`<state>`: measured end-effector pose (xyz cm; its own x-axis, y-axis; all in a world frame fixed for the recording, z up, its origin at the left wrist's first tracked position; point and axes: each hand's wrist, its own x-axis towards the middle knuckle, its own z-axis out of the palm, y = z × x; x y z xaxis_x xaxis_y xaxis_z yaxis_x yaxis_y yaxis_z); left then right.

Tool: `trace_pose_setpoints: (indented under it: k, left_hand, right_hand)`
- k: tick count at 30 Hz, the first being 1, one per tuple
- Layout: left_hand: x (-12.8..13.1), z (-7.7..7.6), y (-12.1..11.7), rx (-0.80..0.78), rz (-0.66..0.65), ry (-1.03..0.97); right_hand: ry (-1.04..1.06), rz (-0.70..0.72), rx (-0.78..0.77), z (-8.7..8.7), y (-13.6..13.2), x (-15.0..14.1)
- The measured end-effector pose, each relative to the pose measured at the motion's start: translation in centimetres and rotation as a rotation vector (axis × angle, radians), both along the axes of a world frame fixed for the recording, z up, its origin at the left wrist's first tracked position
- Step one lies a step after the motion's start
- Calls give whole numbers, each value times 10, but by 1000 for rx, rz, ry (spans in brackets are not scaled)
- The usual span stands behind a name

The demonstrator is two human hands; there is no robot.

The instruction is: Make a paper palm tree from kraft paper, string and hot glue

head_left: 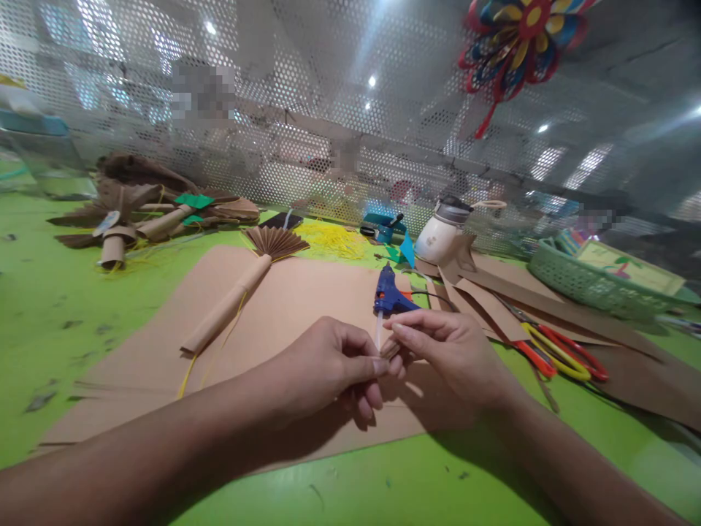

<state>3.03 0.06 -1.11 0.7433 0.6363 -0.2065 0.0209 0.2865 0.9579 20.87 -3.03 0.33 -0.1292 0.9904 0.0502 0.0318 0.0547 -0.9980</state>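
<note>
- Brown scrap (391, 349): our left hand (334, 365) and right hand (446, 352) are pinching it above the sheets (318, 292).
- We're risking a slip: small pinch.
- We're crowding the glue gun (386, 294), risking a bump.

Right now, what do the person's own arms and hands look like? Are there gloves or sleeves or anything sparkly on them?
The left hand and the right hand are both bare, with no gloves. I see no rings, watch or bracelet. Both forearms are uncovered as far as the picture shows, so no sleeves are in view.
</note>
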Motion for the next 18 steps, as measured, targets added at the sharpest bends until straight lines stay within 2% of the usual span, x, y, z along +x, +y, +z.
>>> trace_pose_setpoints:
  k: [9, 14, 18]
  left_hand:
    - [-3, 4, 1, 4, -39, 22]
    - [-5, 7, 0, 37, -88, 85]
    - [-6, 9, -3, -10, -38, 70]
  right_hand:
    - [172, 205, -105, -9, 2, 10]
    - [215, 189, -117, -13, 4, 10]
    - [243, 148, -95, -13, 3, 10]
